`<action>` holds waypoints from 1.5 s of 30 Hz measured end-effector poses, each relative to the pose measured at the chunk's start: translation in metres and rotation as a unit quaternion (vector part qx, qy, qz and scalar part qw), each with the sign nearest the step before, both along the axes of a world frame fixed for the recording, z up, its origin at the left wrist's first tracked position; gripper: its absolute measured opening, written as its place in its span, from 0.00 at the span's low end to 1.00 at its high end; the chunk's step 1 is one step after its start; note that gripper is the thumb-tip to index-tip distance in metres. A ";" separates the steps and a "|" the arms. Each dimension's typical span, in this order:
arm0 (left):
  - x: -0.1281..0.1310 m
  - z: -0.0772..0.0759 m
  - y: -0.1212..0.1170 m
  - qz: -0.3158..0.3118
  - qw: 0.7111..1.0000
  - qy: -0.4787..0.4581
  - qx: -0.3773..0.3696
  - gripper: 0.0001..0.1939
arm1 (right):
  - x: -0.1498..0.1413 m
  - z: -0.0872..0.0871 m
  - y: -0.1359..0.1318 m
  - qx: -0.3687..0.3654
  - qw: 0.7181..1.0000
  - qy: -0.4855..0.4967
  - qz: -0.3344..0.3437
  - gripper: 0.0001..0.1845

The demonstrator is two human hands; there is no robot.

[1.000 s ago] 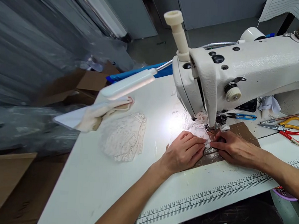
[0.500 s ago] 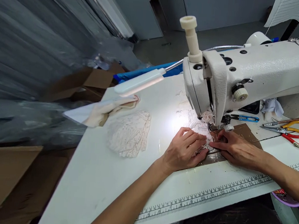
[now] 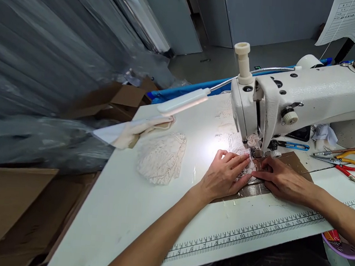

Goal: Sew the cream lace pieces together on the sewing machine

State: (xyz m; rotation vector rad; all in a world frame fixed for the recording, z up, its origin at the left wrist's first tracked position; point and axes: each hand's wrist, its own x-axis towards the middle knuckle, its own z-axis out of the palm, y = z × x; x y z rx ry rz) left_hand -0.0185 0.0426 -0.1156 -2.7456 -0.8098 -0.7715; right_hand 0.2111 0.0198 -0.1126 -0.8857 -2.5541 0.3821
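A white sewing machine (image 3: 303, 102) stands on the white table (image 3: 146, 212). Under its presser foot lies a small white lace piece (image 3: 246, 168) with a pink ruffle (image 3: 253, 140) bunched behind the needle. My left hand (image 3: 226, 173) lies on the lace just left of the needle, fingers curled and pressing it down. From the right, my right hand (image 3: 280, 178) presses its fingertips on the lace edge over a brown taped patch (image 3: 292, 161). The two hands nearly touch in front of the presser foot.
A stack of lace pieces (image 3: 162, 158) lies to the left, cream cloth (image 3: 140, 131) behind it under a lamp bar (image 3: 183, 101). Blue snips (image 3: 293, 146) and yellow and red scissors (image 3: 347, 160) sit to the right. A ruler strip (image 3: 249, 235) runs along the front edge. Cardboard boxes (image 3: 115, 101) stand left.
The view has shifted so the machine and hands sit further right. My left fingers have crept a little closer to the presser foot; both hands stay pressed on the lace.
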 end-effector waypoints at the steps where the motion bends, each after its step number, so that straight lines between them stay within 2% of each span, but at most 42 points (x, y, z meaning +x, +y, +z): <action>1: 0.000 0.000 0.000 0.000 1.000 0.000 0.003 0.13 | 0.000 0.000 0.000 -0.002 1.000 -0.002 -0.001 0.19; 13: -0.001 0.000 0.000 0.003 0.999 0.029 0.020 0.13 | -0.001 -0.003 -0.003 0.003 0.999 -0.033 -0.015 0.18; 21: -0.001 0.002 0.002 0.002 1.000 0.019 0.004 0.11 | -0.004 -0.002 -0.002 0.027 0.999 -0.034 -0.017 0.18; 30: -0.003 0.000 0.002 0.017 0.999 0.017 -0.042 0.15 | -0.010 0.006 -0.002 0.046 0.996 -0.065 -0.028 0.17; 41: -0.002 -0.003 0.003 0.013 0.998 -0.004 -0.056 0.13 | -0.008 0.006 -0.002 0.022 0.999 -0.039 -0.024 0.17; 45: 0.000 -0.005 0.002 0.017 0.999 -0.018 -0.043 0.12 | -0.005 0.005 0.003 -0.015 0.995 -0.059 -0.074 0.15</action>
